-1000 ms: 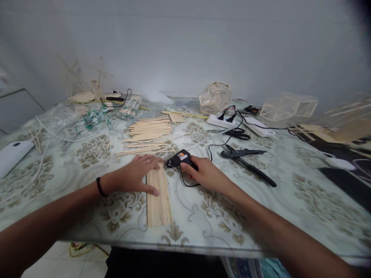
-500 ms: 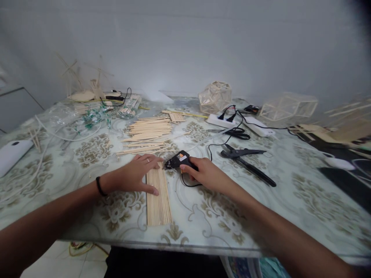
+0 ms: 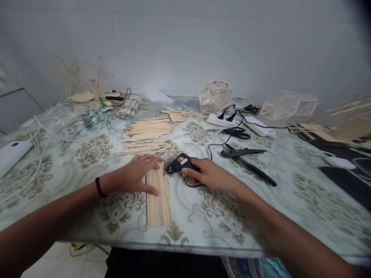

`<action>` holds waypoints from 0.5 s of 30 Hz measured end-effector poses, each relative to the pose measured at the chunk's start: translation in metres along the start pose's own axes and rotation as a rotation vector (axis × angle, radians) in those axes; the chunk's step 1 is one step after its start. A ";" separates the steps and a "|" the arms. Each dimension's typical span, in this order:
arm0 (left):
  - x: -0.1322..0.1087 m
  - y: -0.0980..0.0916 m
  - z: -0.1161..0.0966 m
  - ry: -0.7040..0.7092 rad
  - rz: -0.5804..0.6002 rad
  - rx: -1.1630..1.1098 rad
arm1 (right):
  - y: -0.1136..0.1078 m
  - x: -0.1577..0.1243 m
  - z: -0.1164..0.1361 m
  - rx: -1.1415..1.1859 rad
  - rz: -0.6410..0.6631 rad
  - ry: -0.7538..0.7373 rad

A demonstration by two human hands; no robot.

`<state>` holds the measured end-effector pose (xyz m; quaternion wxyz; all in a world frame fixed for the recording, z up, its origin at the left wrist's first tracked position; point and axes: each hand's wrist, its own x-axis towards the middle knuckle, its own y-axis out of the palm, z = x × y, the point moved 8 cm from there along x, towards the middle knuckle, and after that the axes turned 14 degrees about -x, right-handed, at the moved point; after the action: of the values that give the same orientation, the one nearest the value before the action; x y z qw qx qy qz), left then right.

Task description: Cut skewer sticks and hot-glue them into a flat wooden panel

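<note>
A flat panel of wooden sticks (image 3: 158,208) laid side by side rests on the table near its front edge. My left hand (image 3: 140,172) lies across the panel's far left part, thumb apart and fingers stretched toward its far end. It wears a ring, with a dark band on the wrist. My right hand (image 3: 207,172) is wrapped round the handle of a black hot glue gun (image 3: 177,163). The gun's nozzle points left at the panel's right edge, near the far end. Whether the tip touches the sticks, I cannot tell.
Loose wooden sticks (image 3: 150,128) lie beyond the panel. To the right are black pliers (image 3: 246,160), a white power strip (image 3: 222,120) with plugs and black cords, and stick frames (image 3: 216,96). A white device (image 3: 14,154) and plastic wrapping (image 3: 92,117) are at left.
The glue gun has shifted slightly toward me along the panel's right edge, with its nozzle now a little lower. My left hand and the panel stay in place.
</note>
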<state>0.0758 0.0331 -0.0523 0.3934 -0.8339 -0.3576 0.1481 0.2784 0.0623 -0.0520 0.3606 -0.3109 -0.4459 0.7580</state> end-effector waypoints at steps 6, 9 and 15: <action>0.001 0.000 0.000 -0.008 0.010 0.015 | 0.000 -0.002 0.001 0.036 0.019 -0.011; 0.001 0.000 0.000 -0.006 0.006 0.011 | -0.001 -0.003 0.003 0.031 0.013 -0.033; 0.000 0.000 0.001 -0.002 0.002 0.000 | 0.000 -0.003 0.004 0.063 0.043 -0.055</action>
<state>0.0757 0.0332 -0.0531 0.3930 -0.8341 -0.3572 0.1492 0.2770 0.0581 -0.0497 0.3414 -0.2877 -0.4247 0.7876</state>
